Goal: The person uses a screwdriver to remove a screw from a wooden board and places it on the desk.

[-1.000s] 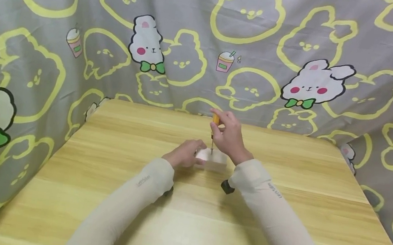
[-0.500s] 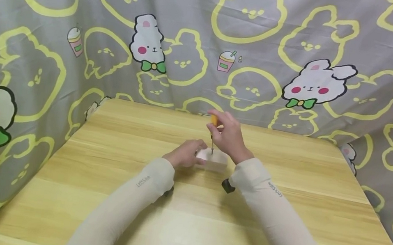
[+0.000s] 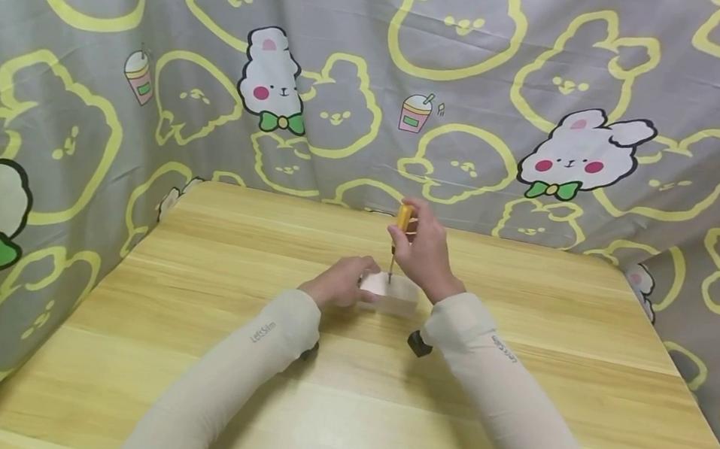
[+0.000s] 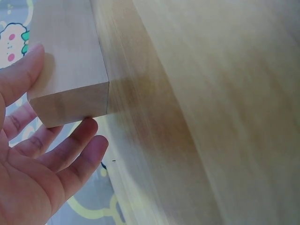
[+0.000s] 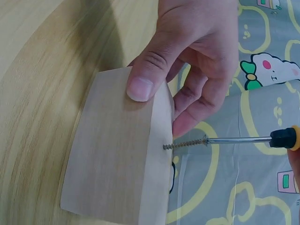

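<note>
A pale wooden block [image 3: 397, 296] lies on the table near its far side. My left hand [image 3: 340, 280] grips its left end, thumb on the near face and fingers around the far side, as the left wrist view also shows with the block [image 4: 70, 51]. Above the block, my right hand [image 3: 427, 255] holds a screwdriver [image 3: 404, 217] with a yellow handle, nearly upright. In the right wrist view, the screwdriver's metal shaft [image 5: 239, 139] meets the head of a screw [image 5: 185, 144]. The screw's tip is at the block's upper face, most of its thread exposed.
The wood-grain table [image 3: 335, 411] spreads around the block. A grey patterned curtain [image 3: 359, 27] hangs close behind the table and along its sides. A black wrist-worn piece [image 3: 419, 343] hangs under the right sleeve.
My right hand and the screwdriver handle have shifted slightly right, and the fingers have changed position around the handle. My left hand and the block stay practically in place.
</note>
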Demonstrator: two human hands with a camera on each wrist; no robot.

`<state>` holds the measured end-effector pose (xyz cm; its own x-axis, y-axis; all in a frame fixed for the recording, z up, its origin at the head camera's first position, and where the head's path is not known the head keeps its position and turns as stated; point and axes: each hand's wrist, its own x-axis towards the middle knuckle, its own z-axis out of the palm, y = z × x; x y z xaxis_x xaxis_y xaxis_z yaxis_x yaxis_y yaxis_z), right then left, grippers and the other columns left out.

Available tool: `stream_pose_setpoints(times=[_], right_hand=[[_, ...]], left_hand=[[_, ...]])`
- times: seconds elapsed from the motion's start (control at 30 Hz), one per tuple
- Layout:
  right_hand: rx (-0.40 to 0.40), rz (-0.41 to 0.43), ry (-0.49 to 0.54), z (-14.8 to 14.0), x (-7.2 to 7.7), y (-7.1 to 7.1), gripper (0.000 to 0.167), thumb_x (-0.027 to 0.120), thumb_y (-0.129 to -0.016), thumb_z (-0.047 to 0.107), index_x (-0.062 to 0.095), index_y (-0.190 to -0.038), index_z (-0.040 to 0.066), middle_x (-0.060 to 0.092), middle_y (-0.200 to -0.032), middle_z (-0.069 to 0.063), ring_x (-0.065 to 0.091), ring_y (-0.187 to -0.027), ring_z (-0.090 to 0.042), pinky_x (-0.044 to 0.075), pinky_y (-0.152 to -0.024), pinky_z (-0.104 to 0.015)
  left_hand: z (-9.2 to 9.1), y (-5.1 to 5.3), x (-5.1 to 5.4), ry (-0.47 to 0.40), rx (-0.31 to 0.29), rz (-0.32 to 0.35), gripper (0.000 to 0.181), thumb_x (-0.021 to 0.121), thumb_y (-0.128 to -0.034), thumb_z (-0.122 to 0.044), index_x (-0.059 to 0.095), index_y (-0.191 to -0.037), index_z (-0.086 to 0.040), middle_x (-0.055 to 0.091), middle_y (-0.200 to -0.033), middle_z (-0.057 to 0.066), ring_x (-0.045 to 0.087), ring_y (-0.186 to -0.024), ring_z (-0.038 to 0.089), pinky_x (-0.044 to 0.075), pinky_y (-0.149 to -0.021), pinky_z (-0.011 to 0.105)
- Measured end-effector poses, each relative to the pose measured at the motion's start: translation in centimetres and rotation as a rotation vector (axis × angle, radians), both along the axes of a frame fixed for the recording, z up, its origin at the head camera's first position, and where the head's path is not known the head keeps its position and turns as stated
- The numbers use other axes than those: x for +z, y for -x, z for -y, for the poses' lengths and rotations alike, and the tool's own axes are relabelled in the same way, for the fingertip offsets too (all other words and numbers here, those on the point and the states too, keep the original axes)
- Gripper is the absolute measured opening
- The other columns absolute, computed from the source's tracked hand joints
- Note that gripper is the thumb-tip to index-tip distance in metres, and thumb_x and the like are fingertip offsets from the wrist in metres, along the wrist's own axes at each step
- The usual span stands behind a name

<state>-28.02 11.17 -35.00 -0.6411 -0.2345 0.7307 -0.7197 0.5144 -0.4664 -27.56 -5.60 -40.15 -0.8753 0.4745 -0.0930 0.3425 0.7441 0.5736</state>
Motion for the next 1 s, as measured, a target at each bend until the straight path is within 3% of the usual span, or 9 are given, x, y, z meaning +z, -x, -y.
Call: stream_pose_setpoints(times=[0.47, 0.73, 1.0], right_hand=[[0.027, 0.012, 0.021, -0.48, 0.01, -0.13, 0.035, 0.065, -0.089, -0.002, 0.053, -0.121, -0.002, 0.058, -0.097, -0.017, 0.063, -0.080, -0.028, 0.059, -0.064, -0.032], [0.007, -0.034, 0.026, -0.43, -0.19, -0.16, 0.041, 0.076, -0.083, 0.003, 0.054, -0.117, -0.003, 0.058, -0.091, -0.017, 0.065, -0.073, -0.029, 0.059, -0.059, -0.033], [0.032, -0.014, 0.009, -0.34, -0.28, -0.20, 0.037, 0.065, -0.089, -0.002, 0.052, -0.123, -0.003, 0.060, -0.098, -0.021, 0.067, -0.079, -0.030, 0.059, -0.067, -0.032]], left_hand=[[0.00, 0.16, -0.03, 0.003, 0.004, 0.014, 0.056, 0.074, -0.0864, -0.026, 0.051, -0.134, -0.007, 0.053, -0.136, 0.011, 0.046, -0.128, 0.028, 0.036, -0.109, 0.042], [-0.01, 0.11, -0.15, -0.012, 0.001, 0.014, 0.056, 0.074, -0.0866, -0.026, 0.051, -0.133, -0.006, 0.054, -0.137, 0.011, 0.046, -0.129, 0.028, 0.037, -0.108, 0.041], [0.05, 0.00, -0.12, -0.014, 0.010, 0.013, 0.056, 0.075, -0.0863, -0.026, 0.051, -0.133, -0.006, 0.055, -0.135, 0.010, 0.048, -0.126, 0.027, 0.039, -0.107, 0.040]])
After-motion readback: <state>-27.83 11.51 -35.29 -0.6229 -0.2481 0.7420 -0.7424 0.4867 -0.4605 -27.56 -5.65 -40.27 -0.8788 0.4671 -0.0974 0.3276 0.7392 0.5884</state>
